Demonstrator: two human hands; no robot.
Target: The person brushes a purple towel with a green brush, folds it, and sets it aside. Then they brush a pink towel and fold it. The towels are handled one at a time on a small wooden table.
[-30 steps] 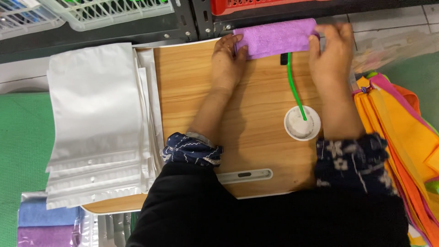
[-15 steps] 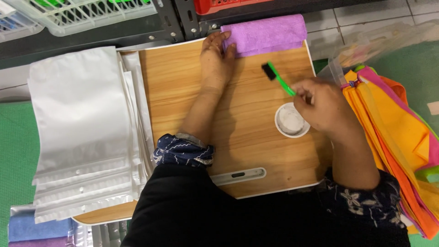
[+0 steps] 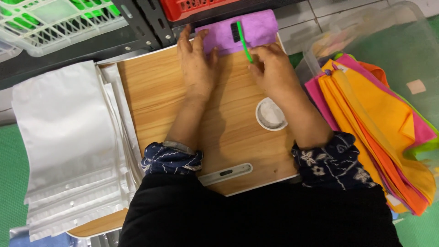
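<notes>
A folded purple cloth lies at the far edge of a small wooden table. My left hand rests flat on the cloth's left end, fingers spread. My right hand holds a green-handled brush whose black bristle head lies on the cloth. A small round white dish sits on the table just beside my right wrist.
A stack of white plastic pouches lies to the left. Folded orange, pink and green cloths are piled on the right by a clear plastic bin. White and red baskets stand on a dark rack beyond the table.
My right hand has carried the green brush from beside the white dish up onto the purple cloth. My left hand has stayed on the cloth's left end.
</notes>
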